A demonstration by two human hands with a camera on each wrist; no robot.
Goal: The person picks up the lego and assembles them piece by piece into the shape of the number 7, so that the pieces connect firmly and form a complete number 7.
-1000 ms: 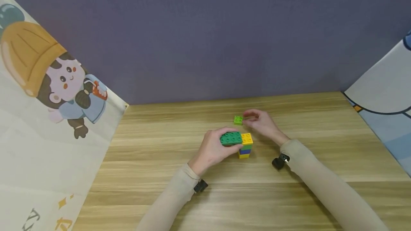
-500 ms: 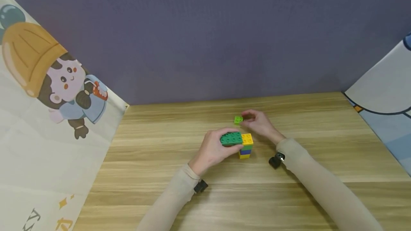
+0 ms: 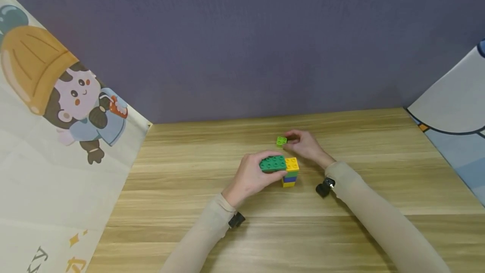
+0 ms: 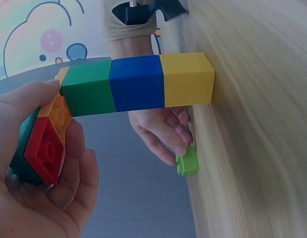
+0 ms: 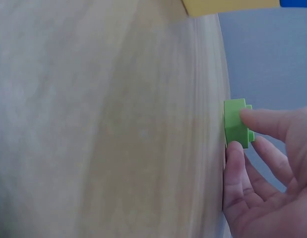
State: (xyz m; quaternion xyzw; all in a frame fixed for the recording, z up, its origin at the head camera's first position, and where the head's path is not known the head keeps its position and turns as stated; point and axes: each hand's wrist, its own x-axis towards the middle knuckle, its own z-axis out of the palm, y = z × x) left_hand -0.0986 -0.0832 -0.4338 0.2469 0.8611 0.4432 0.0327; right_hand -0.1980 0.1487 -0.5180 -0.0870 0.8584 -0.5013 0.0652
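In the head view, my left hand point(image 3: 250, 176) grips a long dark green brick point(image 3: 273, 163) at the top left of a brick tower. The tower has a yellow top brick point(image 3: 291, 164), then green point(image 4: 89, 88), blue point(image 4: 137, 83) and yellow point(image 4: 188, 79) bricks down to the table. From below, the left wrist view shows a red brick point(image 4: 45, 151) and an orange one point(image 4: 59, 111) beside the dark green. Farther back, my right hand point(image 3: 306, 145) pinches a small lime green brick point(image 5: 236, 123) by its right end, low at the table surface.
The wood-grain table point(image 3: 189, 205) ends at a dark blue-grey wall panel point(image 3: 242, 45). Sheets printed with cartoon figures point(image 3: 83, 92) stand at both sides. A black wrist camera point(image 3: 237, 220) is strapped to each arm.
My right hand has shifted slightly left, its fingers coming in on the lime green brick. The left hand and the tower have stayed in place.
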